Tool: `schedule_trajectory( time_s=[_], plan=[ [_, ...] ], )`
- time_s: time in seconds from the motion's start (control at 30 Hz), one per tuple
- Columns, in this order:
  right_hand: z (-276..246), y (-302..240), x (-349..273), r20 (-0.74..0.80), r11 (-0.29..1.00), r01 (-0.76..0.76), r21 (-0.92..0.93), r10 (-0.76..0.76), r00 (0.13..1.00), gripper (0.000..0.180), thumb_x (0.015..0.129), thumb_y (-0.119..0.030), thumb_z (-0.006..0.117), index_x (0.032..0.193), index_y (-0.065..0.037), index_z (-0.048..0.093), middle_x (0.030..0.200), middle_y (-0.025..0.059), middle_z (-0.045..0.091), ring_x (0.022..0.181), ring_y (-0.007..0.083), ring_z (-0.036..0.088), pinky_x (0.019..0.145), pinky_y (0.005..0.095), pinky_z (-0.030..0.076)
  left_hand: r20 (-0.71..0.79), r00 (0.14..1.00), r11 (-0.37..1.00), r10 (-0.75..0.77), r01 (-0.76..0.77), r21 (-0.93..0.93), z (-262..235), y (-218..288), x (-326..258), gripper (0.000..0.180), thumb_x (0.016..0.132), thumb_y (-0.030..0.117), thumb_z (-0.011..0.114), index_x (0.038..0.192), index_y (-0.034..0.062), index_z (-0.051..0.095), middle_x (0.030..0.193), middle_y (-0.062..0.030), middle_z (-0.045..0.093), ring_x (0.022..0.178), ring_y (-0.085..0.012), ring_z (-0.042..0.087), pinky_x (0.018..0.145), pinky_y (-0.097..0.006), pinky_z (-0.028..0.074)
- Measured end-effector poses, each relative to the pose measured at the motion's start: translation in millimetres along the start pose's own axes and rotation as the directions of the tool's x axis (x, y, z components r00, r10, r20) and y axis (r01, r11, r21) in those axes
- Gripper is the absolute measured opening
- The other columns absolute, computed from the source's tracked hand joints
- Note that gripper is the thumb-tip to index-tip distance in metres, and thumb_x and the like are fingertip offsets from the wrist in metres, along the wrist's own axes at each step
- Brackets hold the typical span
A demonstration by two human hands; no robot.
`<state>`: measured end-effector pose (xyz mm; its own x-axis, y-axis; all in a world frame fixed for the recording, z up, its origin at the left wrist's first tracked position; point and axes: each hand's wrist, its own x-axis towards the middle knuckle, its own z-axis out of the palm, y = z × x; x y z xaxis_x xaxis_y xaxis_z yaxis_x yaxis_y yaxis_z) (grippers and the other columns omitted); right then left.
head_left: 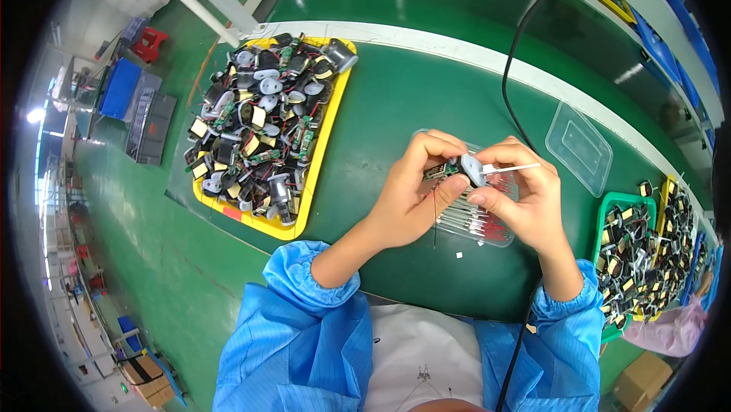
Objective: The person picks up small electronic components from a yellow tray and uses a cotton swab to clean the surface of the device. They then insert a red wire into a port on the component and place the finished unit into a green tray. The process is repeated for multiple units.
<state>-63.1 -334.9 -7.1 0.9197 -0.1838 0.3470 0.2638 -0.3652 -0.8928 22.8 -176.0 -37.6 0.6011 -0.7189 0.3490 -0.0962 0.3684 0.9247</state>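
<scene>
Over the green bench my left hand pinches a small green circuit board with thin wires hanging from it. My right hand grips a small grey-white round part against the board's end and holds a thin white stick that points right. Both hands meet above a clear shallow tray filled with thin wire-like pieces with red ends. Blue sleeves cover both forearms.
A yellow tray heaped with boards, small motors and wired parts lies to the left. A clear plastic lid rests at the right. Green and yellow trays of small parts stand at far right. A black cable crosses the bench.
</scene>
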Motion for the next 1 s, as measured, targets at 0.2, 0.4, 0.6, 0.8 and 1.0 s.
schedule_trajectory(
  time_s=[0.2,0.4,0.6,0.8,1.0],
  plan=[
    [-20,-15,4,-0.206,0.994,-0.108,-0.020,0.102,0.973,0.026,0.077,-0.007,0.071,0.101,0.000,0.063,0.079,0.0024,0.063,0.068,0.0070,0.053,0.063,0.0219,0.043,-0.354,0.921,0.942,-0.161,0.250,0.223,-39,34,58,0.023,0.088,0.020,0.062,0.095,-0.0011,0.057,0.083,-0.0044,0.061,0.079,-0.0099,0.055,0.075,-0.025,0.043],
    [-25,-21,6,-0.182,0.985,-0.039,-0.170,0.008,0.983,0.009,0.081,-0.006,0.066,0.087,0.002,0.065,0.074,0.0060,0.062,0.064,0.0094,0.055,0.060,0.0231,0.045,-0.537,0.827,0.619,-0.166,0.512,0.596,-74,-57,214,0.039,0.067,0.035,0.069,0.079,-0.0019,0.066,0.077,-0.0148,0.067,0.071,-0.0243,0.065,0.070,-0.032,0.051],
    [-32,-57,3,-0.113,0.949,0.120,-0.291,-0.159,0.981,0.008,0.077,-0.003,0.067,0.083,0.002,0.064,0.072,0.0094,0.060,0.061,0.0151,0.058,0.057,0.0250,0.046,-0.608,0.780,0.310,-0.146,0.620,0.721,-76,-130,256,0.050,0.075,0.039,0.063,0.103,-0.0013,0.064,0.116,-0.0232,0.058,0.114,-0.0399,0.049,0.095,-0.044,0.042],
    [-60,-50,5,-0.259,0.913,0.057,-0.404,-0.174,0.950,0.008,0.079,-0.006,0.067,0.083,0.000,0.065,0.072,0.0076,0.062,0.060,0.0142,0.058,0.055,0.0249,0.046,-0.249,0.968,-0.064,-0.020,0.247,0.967,-100,-74,235,0.054,0.075,0.045,0.065,0.102,-0.0020,0.063,0.105,-0.0222,0.062,0.100,-0.0356,0.059,0.088,-0.039,0.048],
    [-70,-37,8,-0.312,0.921,0.032,-0.389,-0.164,0.936,0.009,0.080,-0.009,0.066,0.082,-0.001,0.064,0.072,0.0070,0.063,0.058,0.0129,0.056,0.055,0.0249,0.045,0.085,0.689,-0.060,-0.719,-0.184,0.981,-145,26,161,0.040,0.070,0.001,0.064,0.109,0.0061,0.059,0.102,-0.0155,0.061,0.097,-0.0330,0.058,0.086,-0.037,0.047]
  ],
)
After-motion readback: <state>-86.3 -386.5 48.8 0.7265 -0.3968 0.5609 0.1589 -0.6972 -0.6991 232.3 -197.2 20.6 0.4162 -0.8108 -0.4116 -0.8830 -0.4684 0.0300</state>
